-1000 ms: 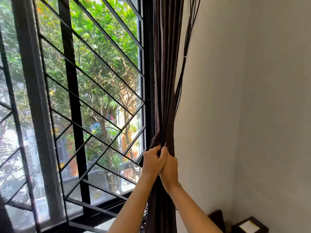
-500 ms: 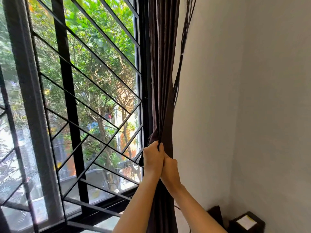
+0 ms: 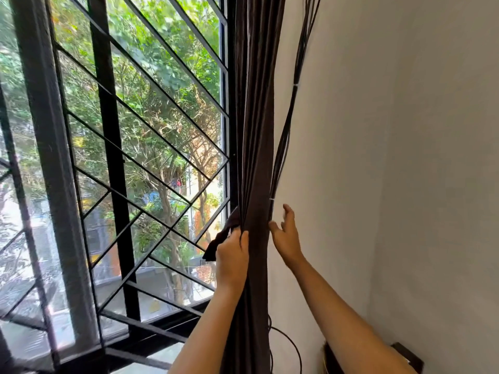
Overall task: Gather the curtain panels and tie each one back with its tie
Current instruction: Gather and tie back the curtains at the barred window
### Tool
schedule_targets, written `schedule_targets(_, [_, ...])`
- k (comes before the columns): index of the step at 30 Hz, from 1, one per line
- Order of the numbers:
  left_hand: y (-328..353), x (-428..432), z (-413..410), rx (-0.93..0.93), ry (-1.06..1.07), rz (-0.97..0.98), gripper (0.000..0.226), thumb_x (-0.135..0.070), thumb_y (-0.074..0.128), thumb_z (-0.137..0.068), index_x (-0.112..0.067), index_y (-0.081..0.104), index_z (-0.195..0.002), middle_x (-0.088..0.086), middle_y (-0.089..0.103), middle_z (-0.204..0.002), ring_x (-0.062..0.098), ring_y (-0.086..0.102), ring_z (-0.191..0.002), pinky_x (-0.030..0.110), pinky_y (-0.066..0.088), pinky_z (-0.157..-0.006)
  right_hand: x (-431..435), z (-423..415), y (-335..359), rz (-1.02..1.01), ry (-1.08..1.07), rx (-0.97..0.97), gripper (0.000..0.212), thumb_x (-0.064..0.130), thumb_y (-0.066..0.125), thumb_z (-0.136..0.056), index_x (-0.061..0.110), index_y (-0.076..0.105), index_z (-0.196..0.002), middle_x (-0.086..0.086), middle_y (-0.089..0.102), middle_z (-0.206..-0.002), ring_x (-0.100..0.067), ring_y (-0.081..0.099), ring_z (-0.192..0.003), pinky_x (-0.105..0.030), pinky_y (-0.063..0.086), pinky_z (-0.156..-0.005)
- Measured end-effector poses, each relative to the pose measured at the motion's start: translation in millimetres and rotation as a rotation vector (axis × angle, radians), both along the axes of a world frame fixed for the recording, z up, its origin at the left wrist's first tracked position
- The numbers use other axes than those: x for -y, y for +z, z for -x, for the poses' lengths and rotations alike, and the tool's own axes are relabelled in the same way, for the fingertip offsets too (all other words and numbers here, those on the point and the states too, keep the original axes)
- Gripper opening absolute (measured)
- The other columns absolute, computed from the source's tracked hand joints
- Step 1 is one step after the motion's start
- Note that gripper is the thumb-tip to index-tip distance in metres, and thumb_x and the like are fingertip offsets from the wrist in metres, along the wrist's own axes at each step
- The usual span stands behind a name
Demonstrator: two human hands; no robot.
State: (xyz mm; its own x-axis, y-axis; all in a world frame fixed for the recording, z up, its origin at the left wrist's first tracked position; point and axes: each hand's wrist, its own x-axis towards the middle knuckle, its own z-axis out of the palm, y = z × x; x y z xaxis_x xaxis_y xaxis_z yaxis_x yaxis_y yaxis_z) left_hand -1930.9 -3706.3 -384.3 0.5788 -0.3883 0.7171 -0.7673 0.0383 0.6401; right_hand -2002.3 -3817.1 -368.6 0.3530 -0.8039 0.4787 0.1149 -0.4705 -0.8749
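The gathered brown curtain [image 3: 256, 136] hangs at centre frame, between window grille [image 3: 151, 147] and wall. The left hand [image 3: 231, 259] clenches its folds — the right hand [image 3: 286, 238] hovers just beside it, fingers [image 3: 290, 215] released and spread, near black cables [image 3: 290, 122].

Dark brown curtain [image 3: 256, 157]; black window grille [image 3: 113, 157]; white wall [image 3: 378, 157].

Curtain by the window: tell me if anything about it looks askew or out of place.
A loose flap of dark fabric sticks out sideways from the gathered curtain, just beside the left hand gripping it. A bundle of black cables hangs down the wall close against its right edge, near the open right hand.
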Motion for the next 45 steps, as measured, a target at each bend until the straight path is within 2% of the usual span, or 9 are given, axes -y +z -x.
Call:
schedule_targets(3, [-2, 0, 6, 0.013, 0.023, 0.005, 0.022, -0.016, 0.051, -0.097, -0.003, 0.058, -0.08, 0.001, 0.057, -0.063, 0.014, 0.053, -0.054, 0.012, 0.033, -0.053, 7, 1, 23, -0.185, 0.143, -0.014, 0.069, 0.005, 0.048, -0.095, 0.013, 0.007, -0.15, -0.006, 0.033, -0.146, -0.022, 0.04, -0.13, -0.026, 0.034, -0.099])
schedule_targets(7, [-1, 0, 8, 0.036, 0.057, -0.016, 0.022, -0.017, 0.051, -0.097, -0.003, 0.06, -0.084, 0.009, 0.065, -0.068, 0.027, 0.065, -0.063, 0.017, 0.033, -0.055, 22, 8, 30, -0.151, 0.264, -0.058, 0.042, -0.006, 0.059, -0.085, 0.009, 0.042, -0.12, -0.01, 0.055, -0.114, -0.014, 0.059, -0.094, -0.021, 0.05, -0.079])
schedule_targets(11, [1, -3, 12, 0.055, 0.073, -0.008, 0.021, -0.015, 0.051, -0.097, 0.0, 0.062, -0.089, 0.014, 0.068, -0.075, 0.029, 0.066, -0.069, 0.014, 0.031, -0.058, 25, 15, 20, -0.074, 0.116, 0.044, 0.035, 0.007, 0.071, -0.081, 0.012, 0.055, -0.111, -0.003, 0.062, -0.107, -0.019, 0.064, -0.093, -0.022, 0.055, -0.075])
schedule_targets(15, [1, -2, 14, 0.032, 0.051, -0.011, 0.02, -0.016, 0.049, -0.098, -0.004, 0.062, -0.089, 0.004, 0.064, -0.07, 0.02, 0.061, -0.059, 0.012, 0.034, -0.054, 7, 26, 12, 0.017, 0.133, 0.177, 0.018, 0.004, 0.062, -0.087, 0.009, 0.067, -0.104, -0.006, 0.07, -0.097, -0.02, 0.068, -0.091, -0.03, 0.056, -0.084])
schedule_targets(23, [-5, 6, 21, -0.012, 0.004, -0.022, 0.02, -0.019, 0.047, -0.098, -0.008, 0.064, -0.102, 0.002, 0.068, -0.078, 0.017, 0.065, -0.068, 0.014, 0.035, -0.058, -34, 28, 6, 0.245, -0.073, 0.049, 0.019, 0.002, 0.069, -0.081, 0.012, 0.072, -0.098, 0.006, 0.072, -0.086, 0.005, 0.066, -0.08, -0.006, 0.049, -0.077])
schedule_targets(30, [-2, 1, 33, -0.035, -0.129, 0.017, 0.026, -0.01, 0.046, -0.098, -0.013, 0.063, -0.117, -0.014, 0.06, -0.084, -0.002, 0.059, -0.071, -0.002, 0.039, -0.063, -53, 26, 3, 0.316, -0.112, 0.014, 0.014, 0.004, 0.063, -0.086, 0.015, 0.071, -0.091, 0.009, 0.071, -0.081, 0.004, 0.066, -0.078, -0.007, 0.049, -0.073])
schedule_targets(34, [0, -2, 34, -0.039, -0.158, -0.008, 0.025, -0.01, 0.046, -0.098, -0.012, 0.063, -0.116, -0.018, 0.057, -0.076, -0.013, 0.055, -0.065, 0.0, 0.042, -0.061, -62, 26, -1, 0.366, -0.144, -0.014, 0.015, 0.007, 0.058, -0.089, 0.014, 0.071, -0.094, 0.006, 0.071, -0.08, -0.002, 0.066, -0.074, -0.014, 0.053, -0.072])
schedule_targets(39, [-1, -10, 39, -0.005, -0.186, -0.003, 0.016, -0.01, 0.048, -0.098, -0.017, 0.061, -0.105, -0.02, 0.059, -0.075, -0.014, 0.061, -0.066, 0.006, 0.046, -0.058, -77, 27, 0, 0.403, -0.184, -0.043, 0.016, 0.016, 0.056, -0.092, 0.015, 0.069, -0.102, 0.003, 0.072, -0.084, -0.005, 0.066, -0.072, -0.01, 0.051, -0.07])
schedule_targets(45, [-4, -11, 28, 0.063, -0.152, -0.17, 0.018, -0.007, 0.05, -0.095, -0.005, 0.064, -0.106, -0.013, 0.061, -0.075, -0.003, 0.058, -0.059, 0.006, 0.041, -0.051, -81, 37, 22, 0.279, -0.139, -0.14, 0.018, 0.03, 0.063, -0.086, 0.015, 0.069, -0.092, 0.0, 0.072, -0.081, -0.009, 0.064, -0.07, -0.021, 0.055, -0.069])
